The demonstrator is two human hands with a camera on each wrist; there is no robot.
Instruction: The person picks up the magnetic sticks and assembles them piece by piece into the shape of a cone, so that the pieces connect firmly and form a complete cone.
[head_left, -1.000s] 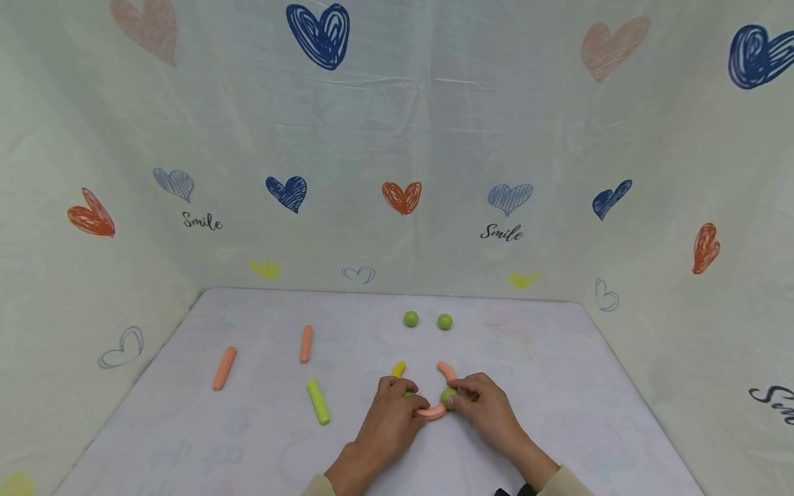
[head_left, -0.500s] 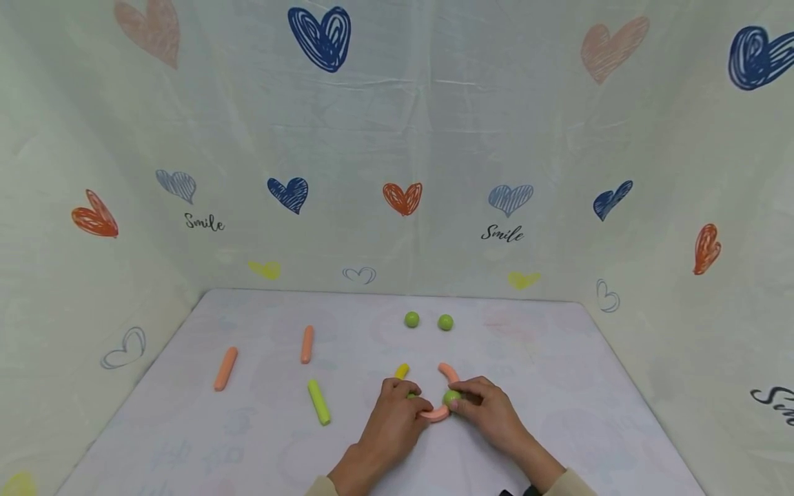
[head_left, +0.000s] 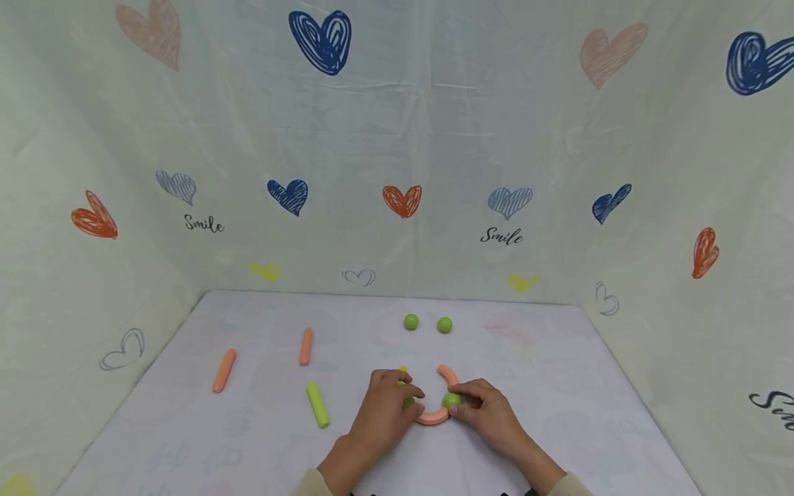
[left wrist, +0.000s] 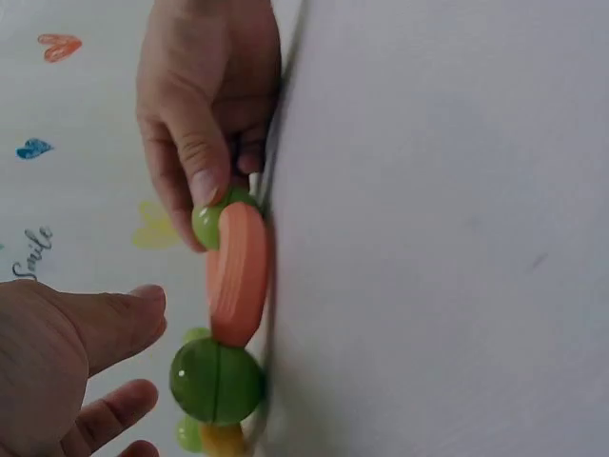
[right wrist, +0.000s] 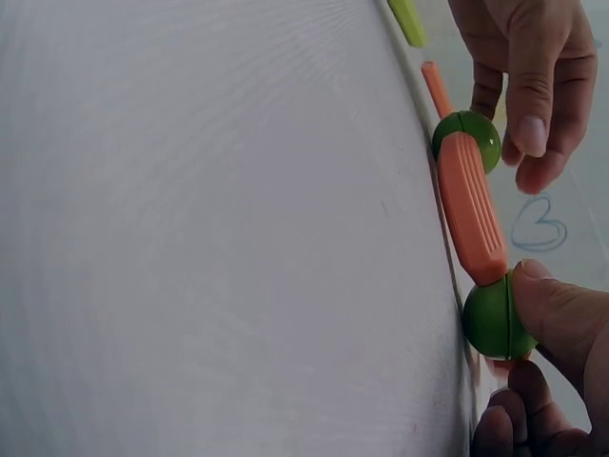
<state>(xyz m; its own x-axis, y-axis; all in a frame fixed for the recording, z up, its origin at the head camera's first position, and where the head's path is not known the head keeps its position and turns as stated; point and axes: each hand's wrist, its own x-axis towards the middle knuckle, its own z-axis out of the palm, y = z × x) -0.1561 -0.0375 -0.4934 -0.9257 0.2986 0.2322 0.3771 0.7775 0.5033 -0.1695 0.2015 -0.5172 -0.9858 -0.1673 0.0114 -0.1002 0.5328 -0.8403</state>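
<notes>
Between the hands on the table lies a curved orange stick [head_left: 432, 417] with a green ball at each end. My right hand [head_left: 493, 419] pinches the right green ball [head_left: 452, 399] between thumb and fingers. A second curved orange stick [head_left: 446, 373] reaches up from that ball. In the left wrist view my left hand [left wrist: 57, 367] has its thumb and fingers spread, apart from the left green ball [left wrist: 217, 383]. A yellow piece [head_left: 402, 368] shows just beyond the left hand, which hides most of it in the head view.
Two loose green balls, a left one [head_left: 411, 322] and a right one [head_left: 444, 324], sit farther back. Toward the left lie two straight orange sticks [head_left: 225, 370] [head_left: 306, 346] and a yellow-green stick [head_left: 318, 405]. A curtain with printed hearts [head_left: 402, 200] surrounds the white table [head_left: 260, 441].
My left hand has drawn back to the left from the curved orange stick, and its fingers have parted from the stick and ball. My right hand stays at its green ball.
</notes>
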